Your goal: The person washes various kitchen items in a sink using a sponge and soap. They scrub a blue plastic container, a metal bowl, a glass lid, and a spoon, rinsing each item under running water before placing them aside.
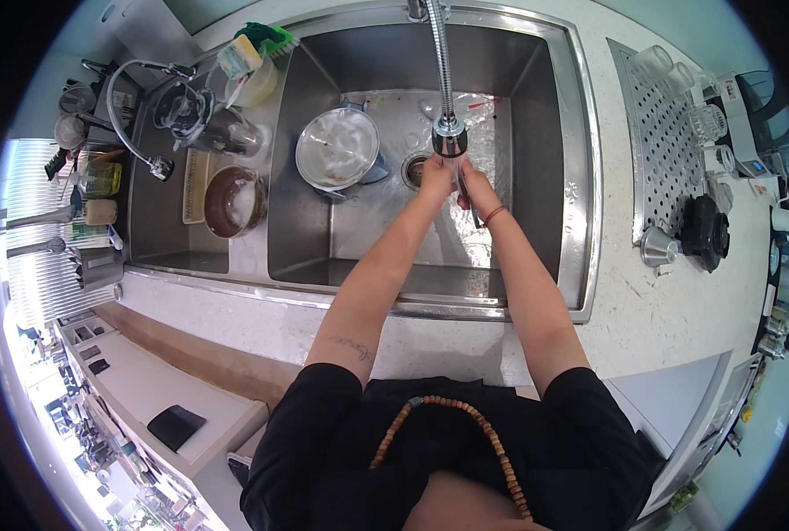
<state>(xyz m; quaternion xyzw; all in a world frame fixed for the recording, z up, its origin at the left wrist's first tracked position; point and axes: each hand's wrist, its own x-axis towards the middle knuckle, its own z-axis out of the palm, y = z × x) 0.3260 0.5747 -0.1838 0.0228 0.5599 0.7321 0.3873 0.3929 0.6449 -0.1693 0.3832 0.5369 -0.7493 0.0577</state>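
Note:
In the right part of the sink basin point(368, 255), my left hand point(437, 179) and my right hand point(480, 191) meet under the spray faucet head point(449, 136). Water runs down over my fingers. Both hands close around a slim, dark metal utensil point(472, 209), whose lower end points toward me; its upper part is hidden by my fingers, so its exact kind is unclear. Left of my hands stands a round vessel point(338, 147) full of suds, tilted on a grey-blue object point(376, 171). The drain point(415, 171) lies just beside my left hand.
A soapy brown bowl point(235, 202) and a clear blender jar point(225, 133) occupy the left ledge. Behind them a tub point(255, 86) holds a sponge point(239, 58) and brush. On the right, glasses point(652, 64), a metal cup point(658, 247) and a black lid-like part point(704, 232) surround the perforated drain tray point(660, 152).

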